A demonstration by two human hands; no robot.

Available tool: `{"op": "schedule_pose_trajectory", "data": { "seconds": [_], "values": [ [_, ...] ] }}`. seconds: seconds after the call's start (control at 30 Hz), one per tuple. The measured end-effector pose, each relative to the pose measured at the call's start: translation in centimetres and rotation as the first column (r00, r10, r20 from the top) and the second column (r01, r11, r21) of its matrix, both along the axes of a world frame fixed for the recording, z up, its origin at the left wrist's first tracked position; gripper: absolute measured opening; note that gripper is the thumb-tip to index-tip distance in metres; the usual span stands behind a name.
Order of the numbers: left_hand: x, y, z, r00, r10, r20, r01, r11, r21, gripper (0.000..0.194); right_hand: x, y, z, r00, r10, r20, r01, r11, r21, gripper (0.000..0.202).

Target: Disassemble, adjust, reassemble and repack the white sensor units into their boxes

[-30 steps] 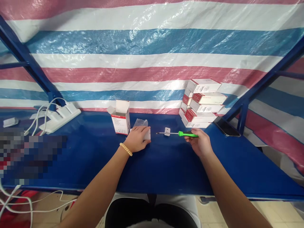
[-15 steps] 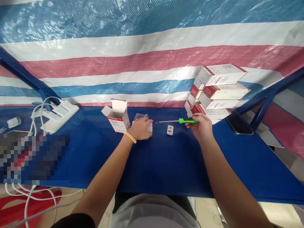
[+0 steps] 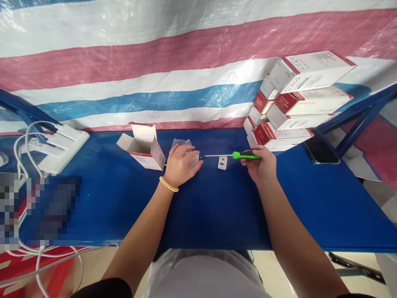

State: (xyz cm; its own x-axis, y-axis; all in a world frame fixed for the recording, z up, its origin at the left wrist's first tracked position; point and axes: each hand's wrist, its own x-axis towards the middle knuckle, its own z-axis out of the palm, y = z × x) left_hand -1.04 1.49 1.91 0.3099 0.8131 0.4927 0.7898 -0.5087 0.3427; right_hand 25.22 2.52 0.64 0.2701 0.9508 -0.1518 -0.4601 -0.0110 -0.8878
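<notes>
My right hand is closed around the green and black handle of a screwdriver. Its shaft lies level, pointing left, and the tip is close to a white plastic device. Thumb and fingers of my left hand grip this device against the table, covering most of it. Clear plastic wrapping shows behind the fingers. Between the hands, below the shaft, a small white plate with dark cutouts lies flat. An open carton with raised flaps stands just left of my left hand.
Stacked white and red cartons rise at the back right, with a dark phone beside them. At the left are a white power strip and cables. A striped sheet hangs behind the blue table.
My view has tilted down and come nearer. The fingers of my left hand are more spread over the device, and the screwdriver tip is closer to it.
</notes>
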Motion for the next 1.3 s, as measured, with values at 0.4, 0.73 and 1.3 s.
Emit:
{"op": "schedule_pose_trajectory", "data": {
  "seconds": [0.4,0.73,1.3],
  "values": [
    [0.2,0.3,-1.2,0.995,-0.084,0.06,0.078,0.992,0.098,0.013,-0.4,-0.2,0.2,1.0,0.006,-0.011,-0.006,1.0,-0.008,0.017],
    [-0.2,0.6,-1.2,0.978,-0.109,0.178,0.062,0.965,0.254,0.005,-0.4,0.0,-0.2,0.936,-0.306,0.174,0.291,0.951,0.107,0.028],
    [0.4,0.3,-0.9,0.973,-0.127,0.195,0.061,0.949,0.309,0.004,1.2,-0.6,-0.8,0.125,-0.046,0.991,0.015,0.999,0.044,0.019]
  ]
}}
